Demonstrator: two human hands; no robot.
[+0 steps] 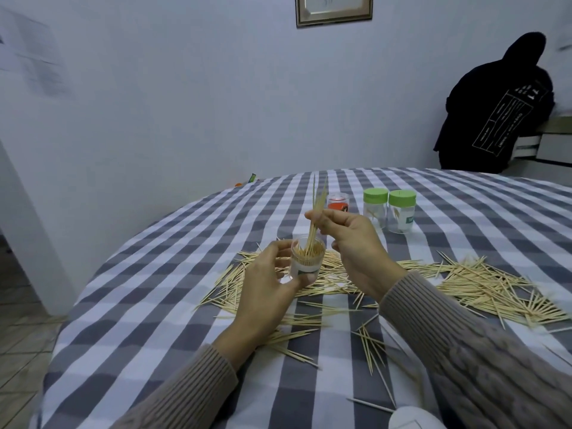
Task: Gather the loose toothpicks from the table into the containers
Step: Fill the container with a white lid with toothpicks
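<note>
The left hand grips an open clear container above the checked table. The right hand pinches a toothpick bundle, its lower ends inside the container. Loose toothpicks lie scattered across the cloth nearby.

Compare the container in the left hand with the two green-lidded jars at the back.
The open container has no lid on; the green-lidded jars are capped. The container is packed with toothpicks; the jars look almost empty. The left hand holds the container off the table, while the right hand feeds in a toothpick bundle; the jars stand untouched. All are clear.
</note>
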